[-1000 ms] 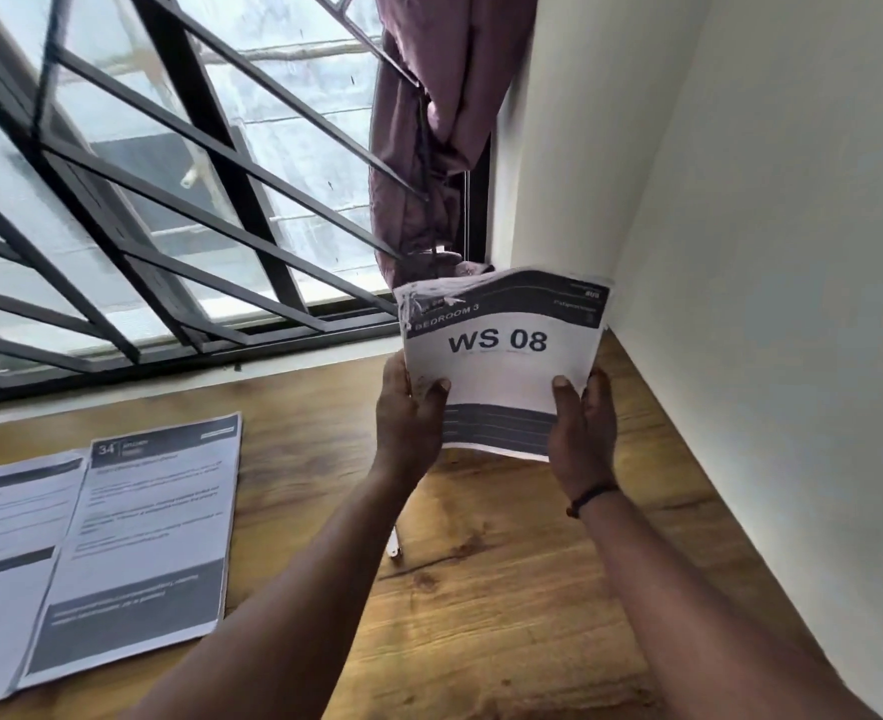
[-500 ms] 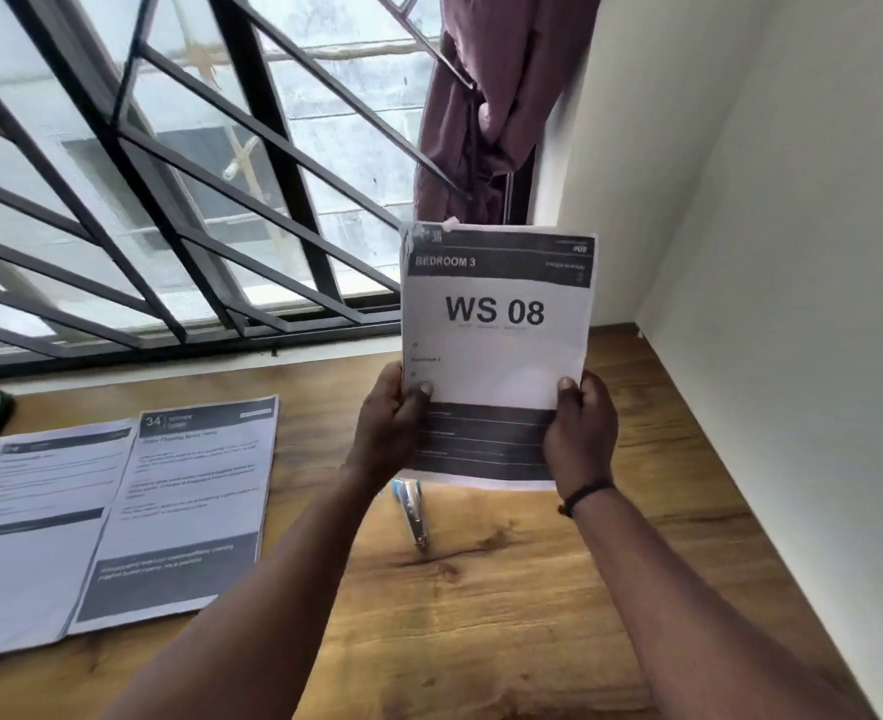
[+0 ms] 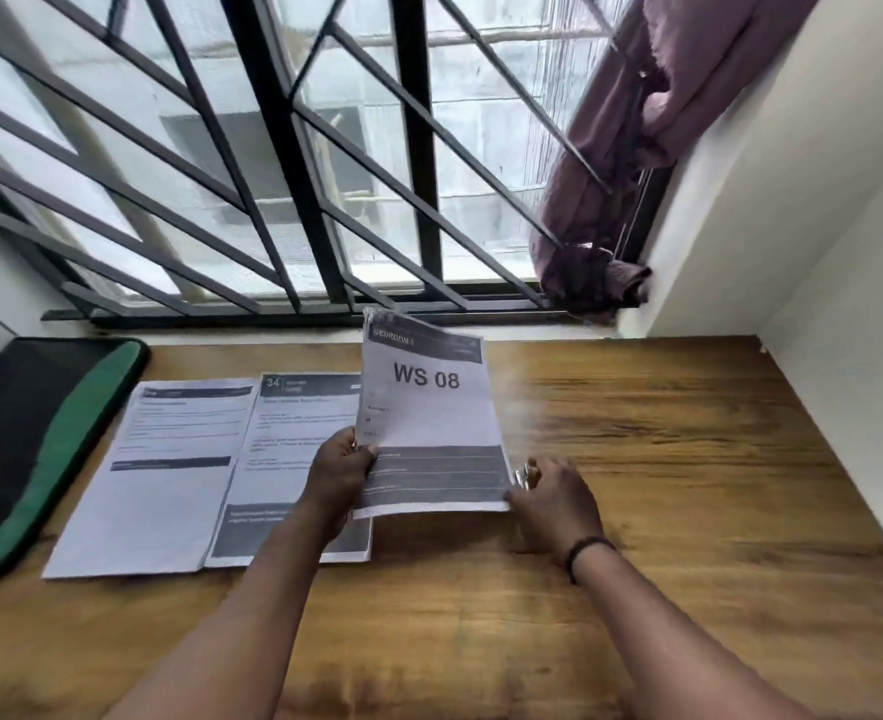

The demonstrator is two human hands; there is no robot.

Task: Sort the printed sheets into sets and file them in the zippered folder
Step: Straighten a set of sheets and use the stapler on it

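While the left hand (image 3: 343, 472) pinches the WS 08 set (image 3: 429, 418) by its lower left edge, lay it flat right of the two sheets (image 3: 205, 470), edges square, no overlap; right hand (image 3: 553, 498), fingers loosely spread, touches its corner and a small metal item (image 3: 521, 475), grip unclear. Set: white, grey bands, crumpled top-left corner. Black-green folder (image 3: 39, 439) lies far left

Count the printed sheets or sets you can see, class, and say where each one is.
3: the WS 08 set held in the left hand; two sheets flat on the desk, one beside the folder, one partly under the held set. More pages may be hidden.
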